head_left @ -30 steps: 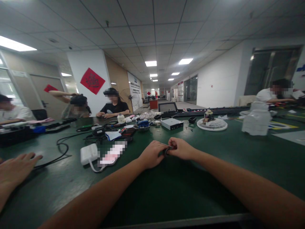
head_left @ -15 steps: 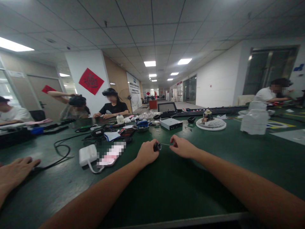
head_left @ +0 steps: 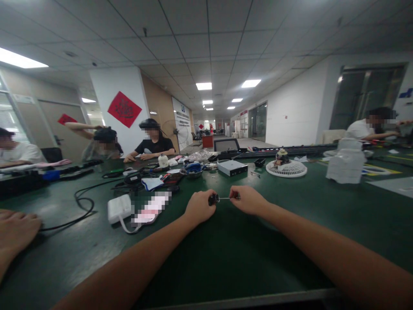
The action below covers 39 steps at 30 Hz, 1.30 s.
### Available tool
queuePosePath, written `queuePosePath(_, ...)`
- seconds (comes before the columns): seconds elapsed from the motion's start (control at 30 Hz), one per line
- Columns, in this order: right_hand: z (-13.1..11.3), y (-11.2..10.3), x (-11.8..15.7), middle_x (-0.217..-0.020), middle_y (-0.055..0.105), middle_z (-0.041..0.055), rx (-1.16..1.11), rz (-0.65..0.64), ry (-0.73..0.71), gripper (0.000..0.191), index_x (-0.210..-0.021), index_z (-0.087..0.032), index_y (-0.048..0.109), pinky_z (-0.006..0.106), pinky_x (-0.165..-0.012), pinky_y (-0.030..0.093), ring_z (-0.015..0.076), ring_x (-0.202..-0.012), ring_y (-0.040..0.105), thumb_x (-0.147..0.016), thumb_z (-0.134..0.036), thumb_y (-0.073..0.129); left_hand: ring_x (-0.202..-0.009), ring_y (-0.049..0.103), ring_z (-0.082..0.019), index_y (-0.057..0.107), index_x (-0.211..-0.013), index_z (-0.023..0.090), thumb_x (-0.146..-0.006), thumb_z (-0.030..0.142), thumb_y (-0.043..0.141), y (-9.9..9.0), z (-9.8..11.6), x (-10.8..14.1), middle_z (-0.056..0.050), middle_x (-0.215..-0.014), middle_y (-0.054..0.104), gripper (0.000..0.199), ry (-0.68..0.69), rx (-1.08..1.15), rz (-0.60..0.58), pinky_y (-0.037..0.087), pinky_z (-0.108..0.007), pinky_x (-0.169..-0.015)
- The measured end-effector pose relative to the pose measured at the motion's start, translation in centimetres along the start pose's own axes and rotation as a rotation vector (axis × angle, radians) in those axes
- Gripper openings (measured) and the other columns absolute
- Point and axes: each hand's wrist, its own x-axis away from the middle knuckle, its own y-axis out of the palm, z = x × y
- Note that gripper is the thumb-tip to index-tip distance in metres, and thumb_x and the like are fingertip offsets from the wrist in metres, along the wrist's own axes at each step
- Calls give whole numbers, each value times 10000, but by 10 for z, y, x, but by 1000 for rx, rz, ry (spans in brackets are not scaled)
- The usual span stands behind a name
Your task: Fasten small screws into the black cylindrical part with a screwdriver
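Head view, left hand [head_left: 199,208] closed around a small black cylindrical part [head_left: 212,199], its exact kind too small to tell, right hand [head_left: 248,200] pinching a thin metal rod [head_left: 224,199] running from it, hands just apart, over a green work table [head_left: 245,254], white power adapter [head_left: 120,208] off to the left

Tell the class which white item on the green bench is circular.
The slotted white fan grille, right of the silver box; the white power adapter is a squarish block with a cord.
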Motion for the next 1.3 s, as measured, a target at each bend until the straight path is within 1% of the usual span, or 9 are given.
queuePosePath(0.17, -3, -1, 0, -871, 736, 32, -104, -13, -77, 76, -850, -203, 701, 261, -667, 440, 171, -772, 657, -817, -201, 634, -908, 676, -242, 672, -1087, 244, -801, 216, 606, -4, 3, 0, -54, -977, 740, 294, 34, -2, -13, 477, -351, -828)
queuePosePath(0.37, 4, -2, -4, -873, 746, 54, -43, 30, 42, 94, -855, -203, 732, 289, -707, 450, 202, -809, 667, -811, -207, 650, -943, 668, -254, 689, -1110, 247, -790, 190, 604, -5, 6, 0, -54, -995, 743, 336, 73, -27, -13, 465, -381, -870)
queuePosePath(0.5, 5, -1, -5, -850, 735, 29, -120, -59, -46, 91, -845, -202, 731, 271, -681, 451, 179, -775, 654, -800, -211, 652, -932, 666, -247, 699, -1097, 243, -783, 181, 599, -6, 8, 2, -49, -979, 745, 335, 102, -12, -15, 464, -380, -871)
queuePosePath(0.67, 6, 2, -6, -863, 744, 47, -120, 3, -14, 153, -886, -188, 755, 285, -707, 460, 187, -787, 657, -819, -230, 625, -879, 669, -244, 700, -1034, 239, -801, 205, 589, -6, 9, 3, -47, -909, 736, 260, 122, -31, -23, 469, -375, -825)
queuePosePath(0.8, 5, 0, -5, -868, 760, 62, -59, -99, -3, 193, -890, -196, 794, 294, -691, 451, 203, -775, 662, -833, -264, 622, -890, 677, -259, 678, -1123, 232, -785, 218, 625, -7, 10, 3, -62, -947, 740, 343, 81, -46, -25, 481, -380, -837)
queuePosePath(0.9, 4, -3, -4, -823, 759, 34, -192, -200, -35, 211, -893, -195, 808, 278, -663, 444, 186, -738, 648, -837, -294, 631, -939, 681, -266, 653, -1183, 232, -780, 214, 636, -8, 11, 4, -67, -999, 742, 403, 79, -30, -28, 479, -389, -874)
queuePosePath(1.0, 5, -3, -6, -767, 746, 15, -282, -188, -6, 227, -881, -185, 815, 267, -637, 430, 175, -708, 630, -833, -319, 637, -967, 683, -263, 651, -1181, 239, -800, 214, 622, -8, 11, 4, -64, -1030, 745, 383, 107, -9, -29, 473, -393, -891)
queuePosePath(1.13, 7, -2, -8, -807, 765, 36, -188, -92, 32, 256, -908, -189, 820, 275, -644, 423, 184, -729, 648, -853, -320, 607, -958, 687, -260, 635, -1203, 245, -812, 208, 603, -6, 9, 3, -56, -1038, 748, 393, 92, 5, -3, 471, -391, -880)
queuePosePath(1.3, 7, -3, -5, -752, 756, 36, -22, -131, 20, 245, -877, -225, 831, 278, -585, 388, 176, -642, 624, -835, -294, 599, -917, 682, -259, 602, -1242, 241, -807, 224, 621, -5, 8, 3, -49, -1000, 746, 436, 61, -9, 13, 468, -378, -834)
